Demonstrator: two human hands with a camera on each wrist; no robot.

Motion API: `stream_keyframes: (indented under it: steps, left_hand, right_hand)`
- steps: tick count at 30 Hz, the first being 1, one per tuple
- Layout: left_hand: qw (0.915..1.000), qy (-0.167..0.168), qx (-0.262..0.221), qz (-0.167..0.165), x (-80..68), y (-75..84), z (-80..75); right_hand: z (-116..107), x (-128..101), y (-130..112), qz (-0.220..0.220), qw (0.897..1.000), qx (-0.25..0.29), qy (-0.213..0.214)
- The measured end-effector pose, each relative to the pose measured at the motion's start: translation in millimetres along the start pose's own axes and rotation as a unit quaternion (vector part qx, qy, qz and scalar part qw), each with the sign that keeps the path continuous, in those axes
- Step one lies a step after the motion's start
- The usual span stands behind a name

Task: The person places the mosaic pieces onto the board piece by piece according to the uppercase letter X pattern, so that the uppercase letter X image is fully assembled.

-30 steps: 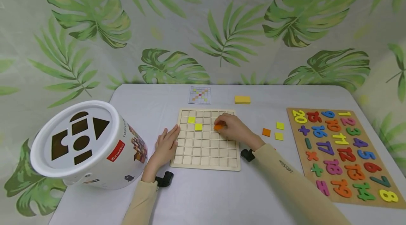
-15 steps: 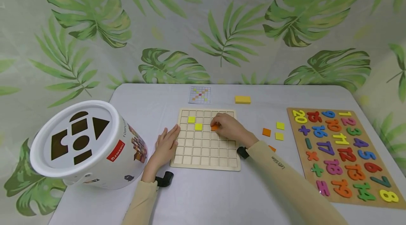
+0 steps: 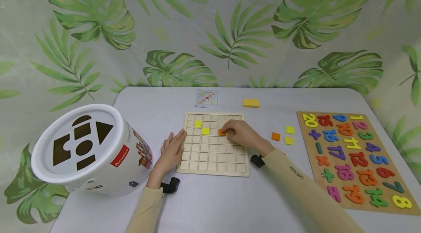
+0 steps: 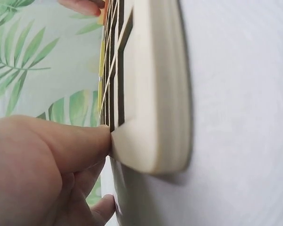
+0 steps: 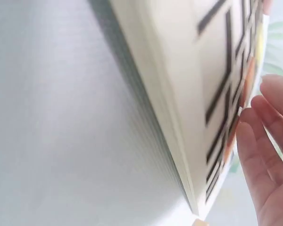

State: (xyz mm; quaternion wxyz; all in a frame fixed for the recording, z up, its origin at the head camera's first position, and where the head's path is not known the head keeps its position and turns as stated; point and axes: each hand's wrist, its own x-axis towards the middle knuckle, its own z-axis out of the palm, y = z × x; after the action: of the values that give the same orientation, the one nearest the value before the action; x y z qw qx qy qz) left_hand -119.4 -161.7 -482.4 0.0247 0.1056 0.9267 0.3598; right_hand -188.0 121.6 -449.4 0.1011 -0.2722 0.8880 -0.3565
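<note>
A: State the position of the work piece.
B: The flat orange square tile lies in a cell of the pale wooden square grid board, in its upper half, sharing a row with the nearer bright yellow tile, one cell between them. The farther bright yellow tile sits diagonally up and left of that one

A: And the hands?
B: The right hand is over the board, bent fingertips touching the right side of the orange tile. Whether they pinch it, I cannot tell. The left hand rests at the board's left edge, fingers extended, thumb tip against the wood

A: Surroundings?
B: Beyond the board's far edge, a small paper card with a coloured grid and a yellow rectangular block. Right of the board, a loose orange square and two loose yellow squares; farther right, a brown board of coloured numerals. Left of the board, a white lidded bucket with dark shaped holes
</note>
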Motion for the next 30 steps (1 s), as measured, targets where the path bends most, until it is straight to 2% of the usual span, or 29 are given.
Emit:
stream_keyframes:
  steps: [7, 14, 18, 22, 26, 30]
  left_hand:
    - [1.0, 0.004, 0.002, 0.007, 0.6, 1.0, 0.7]
    - [1.0, -0.006, 0.003, -0.001, 0.1, 0.9, 0.2]
    - [1.0, -0.004, 0.004, 0.006, -0.2, -0.3, 0.9]
    - [0.9999, -0.003, 0.004, 0.009, 0.6, -1.0, 0.8]
    - [1.0, -0.002, 0.001, 0.006, 0.7, -1.1, 0.5]
    - [1.0, -0.001, -0.002, 0.007, 0.3, -0.6, 0.4]
  right_hand:
    - [-30, -32, 3, 0.029, 0.997, 0.039, 0.051]
    - [-55, -84, 29, 0.082, 0.992, 0.006, 0.093]
    - [-61, -112, 45, 0.103, 0.991, 0.008, 0.086]
    - [-63, -132, 56, 0.106, 0.992, 0.027, 0.066]
    - [-58, -142, 59, 0.106, 0.993, 0.023, 0.054]
    - [-49, -144, 59, 0.102, 0.993, -0.011, 0.054]
